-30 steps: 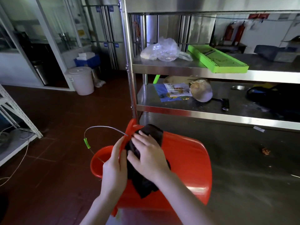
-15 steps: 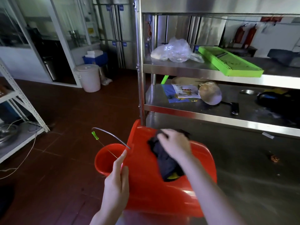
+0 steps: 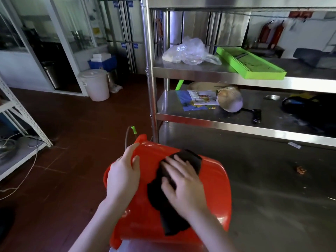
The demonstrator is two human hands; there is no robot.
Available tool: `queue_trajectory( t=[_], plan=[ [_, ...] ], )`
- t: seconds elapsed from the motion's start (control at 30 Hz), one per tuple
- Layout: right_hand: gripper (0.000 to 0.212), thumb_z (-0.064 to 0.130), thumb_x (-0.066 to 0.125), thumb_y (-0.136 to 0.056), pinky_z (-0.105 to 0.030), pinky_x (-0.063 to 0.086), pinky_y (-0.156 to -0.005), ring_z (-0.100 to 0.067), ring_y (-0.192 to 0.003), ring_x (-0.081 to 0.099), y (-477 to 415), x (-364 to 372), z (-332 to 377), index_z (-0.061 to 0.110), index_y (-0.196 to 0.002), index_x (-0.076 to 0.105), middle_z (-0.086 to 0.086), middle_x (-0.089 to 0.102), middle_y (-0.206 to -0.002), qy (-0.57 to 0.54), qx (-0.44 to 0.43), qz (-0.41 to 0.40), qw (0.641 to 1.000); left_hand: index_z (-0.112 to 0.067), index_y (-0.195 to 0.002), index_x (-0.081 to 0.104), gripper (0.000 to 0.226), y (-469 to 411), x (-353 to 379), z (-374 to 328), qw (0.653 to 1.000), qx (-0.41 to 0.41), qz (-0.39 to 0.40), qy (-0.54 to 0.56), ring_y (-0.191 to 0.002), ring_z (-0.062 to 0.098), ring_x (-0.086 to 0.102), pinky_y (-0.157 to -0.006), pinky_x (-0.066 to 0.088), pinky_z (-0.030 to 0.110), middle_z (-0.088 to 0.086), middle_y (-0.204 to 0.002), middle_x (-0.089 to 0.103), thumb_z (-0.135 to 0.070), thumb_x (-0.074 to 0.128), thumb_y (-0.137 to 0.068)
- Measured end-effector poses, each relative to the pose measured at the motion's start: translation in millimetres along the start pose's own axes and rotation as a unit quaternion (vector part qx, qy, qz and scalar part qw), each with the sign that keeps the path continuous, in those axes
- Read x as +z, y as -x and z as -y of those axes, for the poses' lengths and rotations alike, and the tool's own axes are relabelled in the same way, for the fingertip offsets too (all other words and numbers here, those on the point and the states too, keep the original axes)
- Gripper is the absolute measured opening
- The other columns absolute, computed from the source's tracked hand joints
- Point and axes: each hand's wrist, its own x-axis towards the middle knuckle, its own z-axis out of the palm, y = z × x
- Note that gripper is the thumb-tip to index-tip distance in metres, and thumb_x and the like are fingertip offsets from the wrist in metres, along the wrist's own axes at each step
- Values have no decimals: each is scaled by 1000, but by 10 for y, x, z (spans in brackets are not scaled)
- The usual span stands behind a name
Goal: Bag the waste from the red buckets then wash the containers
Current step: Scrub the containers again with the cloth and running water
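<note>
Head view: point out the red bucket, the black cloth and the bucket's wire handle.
red bucket [image 3: 214, 182], head view, bare side wall right of the cloth.
black cloth [image 3: 171, 222], head view, lower end lying down the bucket's side.
wire handle [image 3: 125, 140], head view, its upright grey stretch.

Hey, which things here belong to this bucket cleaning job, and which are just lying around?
Job: red bucket, black cloth, left hand resting on the bucket, right hand pressing the cloth.
Lying about: clear plastic bag, green tray, leaflets on the shelves; white lidded pail on the floor.
</note>
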Motion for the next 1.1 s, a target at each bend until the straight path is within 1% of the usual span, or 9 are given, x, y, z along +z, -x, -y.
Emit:
queue_trajectory(
  t=[0.1,0.23,0.33,0.47,0.57,0.67,0.77,0.97,1.1],
  plan=[
    [35,36,52,-92,-28,38,-106,-12,-129,50,52,-390,-650,22,-121,67,7,62,-130,-7,168,-25,985,-49,-136,40,41,55,-24,22,997,-10,-6,72,-47,14,62,-39,48,24,-3,-65,65,-28,46,-101],
    [26,43,50,-91,-30,44,-90,-20,-116,58,-295,-665,-1063,36,-107,70,8,67,-121,-49,327,115,937,-49,-133,41,37,142,-17,69,997,-4,-15,73,-51,11,62,-48,52,27,-5,-71,66,-31,45,-101],
    [30,48,46,-88,-30,45,-92,-22,-115,58,-701,-433,-780,40,-109,68,7,67,-121,-31,256,187,948,-49,-127,47,33,215,-16,82,995,-9,-26,100,-40,10,54,-37,42,22,0,-59,62,-30,44,-101],
    [41,43,46,-89,-29,39,-105,-14,-128,50,-966,140,44,30,-123,64,10,58,-134,-83,55,202,974,-55,-131,42,38,241,-14,121,993,-15,-32,113,-35,8,43,-36,34,25,-5,-59,63,-32,40,-101],
    [47,41,45,-93,-33,18,-119,-11,-142,30,-707,299,408,22,-135,55,6,46,-147,-58,-49,169,983,-52,-131,46,36,173,-20,179,991,-30,-40,123,-55,2,61,-45,43,16,-11,-73,68,-30,42,-102],
    [47,42,44,-93,-31,14,-120,-7,-144,25,-256,130,267,25,-136,54,11,44,-148,-14,-86,115,990,-47,-130,50,33,114,-25,171,989,-30,-61,132,-70,-6,62,-52,42,4,-17,-87,65,-32,47,-100],
    [44,39,47,-92,-36,27,-117,-7,-141,33,132,-137,-165,24,-133,58,12,47,-145,8,-43,39,998,-50,-132,46,36,138,-40,170,987,-22,-63,144,-50,19,57,-40,46,23,-11,-76,65,-34,47,-101],
    [35,48,45,-92,-30,45,-94,-16,-120,56,-293,-434,-915,35,-116,66,11,64,-126,-8,265,46,963,-51,-133,44,37,173,-11,282,990,14,-71,123,-39,10,45,-37,39,23,-4,-76,63,-33,43,-101],
    [37,47,45,-90,-34,46,-98,-19,-119,57,-877,-191,-632,35,-119,65,10,64,-126,-42,189,142,971,-51,-130,47,34,139,21,310,991,16,-72,114,-39,8,46,-39,37,17,-6,-62,60,-37,40,-100]
  ],
)
